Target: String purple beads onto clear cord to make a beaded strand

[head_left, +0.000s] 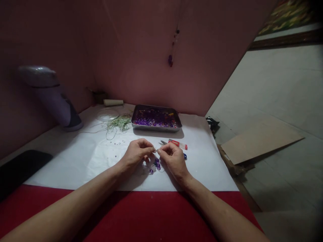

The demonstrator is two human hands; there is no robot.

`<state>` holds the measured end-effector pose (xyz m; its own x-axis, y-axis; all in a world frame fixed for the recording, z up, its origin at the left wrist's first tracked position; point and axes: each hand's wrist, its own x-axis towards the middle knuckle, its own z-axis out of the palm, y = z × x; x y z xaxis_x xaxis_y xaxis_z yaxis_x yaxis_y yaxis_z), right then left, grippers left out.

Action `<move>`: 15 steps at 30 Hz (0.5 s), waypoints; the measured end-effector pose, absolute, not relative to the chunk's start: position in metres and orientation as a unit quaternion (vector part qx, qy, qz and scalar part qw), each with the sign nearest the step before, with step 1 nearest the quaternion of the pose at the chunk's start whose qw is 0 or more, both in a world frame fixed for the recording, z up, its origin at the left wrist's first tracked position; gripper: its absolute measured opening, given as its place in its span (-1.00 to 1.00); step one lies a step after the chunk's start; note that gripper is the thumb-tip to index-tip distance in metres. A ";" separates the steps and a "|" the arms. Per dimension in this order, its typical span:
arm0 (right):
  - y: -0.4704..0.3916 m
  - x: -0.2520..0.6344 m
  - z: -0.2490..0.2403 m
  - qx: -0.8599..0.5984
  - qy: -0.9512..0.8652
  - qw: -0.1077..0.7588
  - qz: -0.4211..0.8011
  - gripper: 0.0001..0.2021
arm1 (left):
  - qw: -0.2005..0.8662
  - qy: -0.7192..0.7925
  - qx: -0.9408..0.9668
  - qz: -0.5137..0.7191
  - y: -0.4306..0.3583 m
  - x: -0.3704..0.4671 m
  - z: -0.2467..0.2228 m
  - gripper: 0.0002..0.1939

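Over the white paper, my left hand [141, 152] and my right hand [174, 158] meet fingertip to fingertip, both closed in a pinch. A thin thread seems to run between them; a tiny piece at the left fingertips is too small to name. Just below hang or lie purple beads [157, 162] with clear ones beside them; I cannot tell whether they rest on the paper. Beyond my right hand lie small scissors [163, 143], partly hidden, and a red cutter or lighter [178, 144]. A dark blue round object [185, 156] shows beside my right knuckles.
A metal tray [156, 128] of purple beads stands at the back. Left of it are tangled pale green thread [118, 122], a roll [113, 102] and a tall purple bottle [59, 104]. A dark flat object [25, 168] lies at left. A bead strand [171, 60] hangs on the pink wall.
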<state>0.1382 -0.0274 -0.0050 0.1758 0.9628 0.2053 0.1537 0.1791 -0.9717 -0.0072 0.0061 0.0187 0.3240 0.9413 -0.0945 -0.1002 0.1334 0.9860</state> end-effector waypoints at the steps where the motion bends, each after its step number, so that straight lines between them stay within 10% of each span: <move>1: -0.028 0.138 -0.005 -0.528 -0.531 0.555 0.362 -0.88 | 0.630 0.410 0.514 0.412 0.006 -0.007 0.019 -0.85; 15: -0.028 0.137 -0.007 -0.535 -0.534 0.556 0.346 -0.92 | 0.623 0.418 0.518 0.412 0.007 -0.006 0.017 -0.87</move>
